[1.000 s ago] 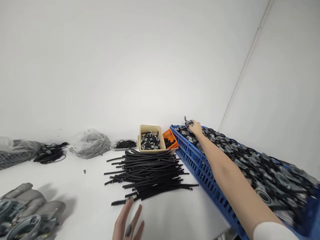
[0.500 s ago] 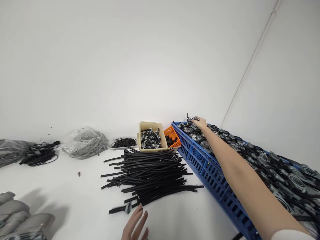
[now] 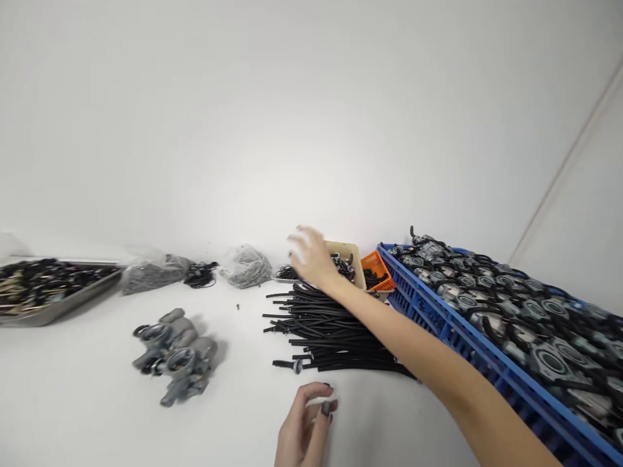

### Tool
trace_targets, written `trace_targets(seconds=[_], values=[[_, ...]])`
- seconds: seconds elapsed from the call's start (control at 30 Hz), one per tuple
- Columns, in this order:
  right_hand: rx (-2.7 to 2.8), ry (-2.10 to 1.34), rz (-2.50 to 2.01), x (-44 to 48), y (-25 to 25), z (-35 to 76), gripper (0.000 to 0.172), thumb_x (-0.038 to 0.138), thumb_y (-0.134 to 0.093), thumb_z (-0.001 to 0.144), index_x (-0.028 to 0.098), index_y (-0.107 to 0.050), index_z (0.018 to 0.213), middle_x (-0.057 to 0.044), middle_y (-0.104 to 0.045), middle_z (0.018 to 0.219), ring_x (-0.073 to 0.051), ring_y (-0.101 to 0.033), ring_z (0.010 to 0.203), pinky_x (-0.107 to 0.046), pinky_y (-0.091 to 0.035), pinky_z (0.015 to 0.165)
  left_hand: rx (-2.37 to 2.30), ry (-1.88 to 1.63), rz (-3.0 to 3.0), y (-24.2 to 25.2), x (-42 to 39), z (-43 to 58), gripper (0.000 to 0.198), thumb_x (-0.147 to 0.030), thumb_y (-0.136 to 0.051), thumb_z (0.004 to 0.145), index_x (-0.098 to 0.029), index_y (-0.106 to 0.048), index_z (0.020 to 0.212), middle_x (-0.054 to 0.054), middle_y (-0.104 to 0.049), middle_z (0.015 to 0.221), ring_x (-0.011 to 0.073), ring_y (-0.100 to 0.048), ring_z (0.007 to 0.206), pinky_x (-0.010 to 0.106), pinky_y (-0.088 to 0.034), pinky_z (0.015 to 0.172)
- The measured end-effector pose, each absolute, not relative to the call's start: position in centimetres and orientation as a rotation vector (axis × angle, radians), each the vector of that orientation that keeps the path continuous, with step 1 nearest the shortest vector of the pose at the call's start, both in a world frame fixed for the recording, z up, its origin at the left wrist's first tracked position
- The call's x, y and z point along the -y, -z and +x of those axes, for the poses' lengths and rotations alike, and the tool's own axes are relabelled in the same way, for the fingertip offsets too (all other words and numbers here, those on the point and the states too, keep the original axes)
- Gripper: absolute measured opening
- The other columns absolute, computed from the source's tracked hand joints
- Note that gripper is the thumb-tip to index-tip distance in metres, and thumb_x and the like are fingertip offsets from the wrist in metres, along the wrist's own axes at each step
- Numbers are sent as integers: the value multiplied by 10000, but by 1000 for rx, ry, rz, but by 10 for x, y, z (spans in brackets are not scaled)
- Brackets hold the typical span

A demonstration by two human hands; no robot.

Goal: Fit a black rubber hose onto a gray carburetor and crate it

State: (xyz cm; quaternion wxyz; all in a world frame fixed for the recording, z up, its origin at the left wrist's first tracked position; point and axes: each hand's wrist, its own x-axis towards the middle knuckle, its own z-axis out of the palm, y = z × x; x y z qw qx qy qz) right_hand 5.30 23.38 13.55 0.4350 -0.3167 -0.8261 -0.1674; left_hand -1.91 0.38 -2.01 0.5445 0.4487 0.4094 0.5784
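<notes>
**Right hand over the beige tub, left hand curled near the tubes**

Hands first, in the head view: the right hand (image 3: 311, 256) is stretched out to the far middle of the white surface (image 3: 87, 389), fingers spread and loose, blurred with motion, gripping nothing, hovering at the near left rim of the beige tub (image 3: 351, 259). Half a second ago it rested on the far end of the blue crate (image 3: 487, 353); it has since swung left, and the view has turned left with it. The left hand (image 3: 306, 425) sits at the near edge, fingers curled inward, dark nails showing; whether it pinches anything cannot be told. Earlier its fingers lay straighter.

The tub is a small squarish plastic box holding shiny metal fittings. Just right of it stands an orange slotted basket (image 3: 377, 269). Near the tub lies a flat pile of matte black rubber tubes (image 3: 331, 327), long axes running left to right.

The crate, ribbed plastic, runs from far centre to near right, packed with grey cast carburettors (image 3: 511, 311). Three more carburettors (image 3: 175, 353) lie at the near left, with a metal tray (image 3: 53, 305) at the far left, newly in view.
</notes>
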Motion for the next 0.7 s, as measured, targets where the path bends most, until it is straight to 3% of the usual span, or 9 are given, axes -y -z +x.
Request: trace_targets(seconds=[0.07, 0.17, 0.27, 0.33, 0.4, 0.5, 0.6, 0.67, 0.7], values=[[2520, 342, -508, -195, -114, 21, 239, 226, -590, 831, 231, -657, 1061, -94, -634, 1210, -278, -543, 1164, -497, -344, 1065, -975, -1322, 1136, 19, -2, -18, 496, -673, -566, 783, -194, -610, 903, 80, -662, 844, 195, -651, 696, 300, -517, 692], [2869, 79, -468, -139, -93, 8, 284, 325, -620, 842, 230, -664, 1106, -75, -732, 966, -257, -668, 888, -410, -503, 837, -1044, -1222, 1220, 18, -1, -18, 512, -687, -526, 782, -180, -538, 709, -2, -520, 604, 102, -447, 413, 243, -353, 433], [2766, -219, -590, -96, -88, 30, 342, 320, -601, 862, 246, -632, 1194, -72, -718, 1102, -257, -674, 981, -380, -512, 846, -1127, -1206, 1336, 15, 1, -19, 468, -605, -509, 817, -180, -508, 622, -27, -441, 530, 86, -334, 401, 232, -248, 418], [2526, -288, -707, -71, -87, 56, 316, 258, -566, 876, 249, -640, 1183, -68, -698, 1159, -268, -644, 1075, -418, -485, 931, -1139, -1224, 1407, 12, 2, -20, 444, -558, -503, 830, -177, -520, 605, -19, -440, 517, 103, -353, 446, 233, -252, 449], [2252, -337, -798, -44, -77, 83, 297, 215, -525, 879, 279, -651, 1141, -47, -703, 1121, -255, -646, 1055, -417, -502, 914, -1116, -1242, 1445, 9, 4, -20, 436, -544, -496, 835, -175, -530, 605, -18, -438, 514, 113, -367, 473, 234, -257, 463], [1864, -302, -879, 4, -33, 117, 292, 205, -463, 891, 329, -655, 1073, -52, -713, 957, -253, -679, 904, -426, -559, 779, -1060, -1249, 1425, 8, 5, -20, 427, -553, -503, 829, -173, -529, 636, -38, -427, 515, 95, -334, 440, 226, -246, 445], [1673, -130, -977, 51, 31, 140, 349, 248, -524, 864, 471, -622, 1114, -34, -707, 870, -282, -700, 803, -492, -584, 723, -1044, -1251, 1343, 9, 5, -21, 438, -593, -514, 807, -172, -526, 684, -59, -427, 516, 67, -284, 378, 213, -214, 397], [1581, -72, -1210, 73, 65, 152, 395, 341, -586, 856, 603, -556, 1150, -17, -693, 890, -285, -698, 844, -467, -598, 715, -1044, -1267, 1310, 10, 5, -23, 449, -611, -514, 798, -171, -524, 710, -63, -437, 528, 56, -279, 354, 204, -201, 371], [1573, -66, -1240, 80, 76, 157, 403, 417, -615, 844, 604, -529, 1190, -27, -688, 946, -284, -690, 890, -430, -599, 667, -1047, -1279, 1301, 10, 4, -25, 449, -613, -516, 798, -171, -524, 719, -63, -443, 538, 52, -283, 350, 199, -203, 364]])
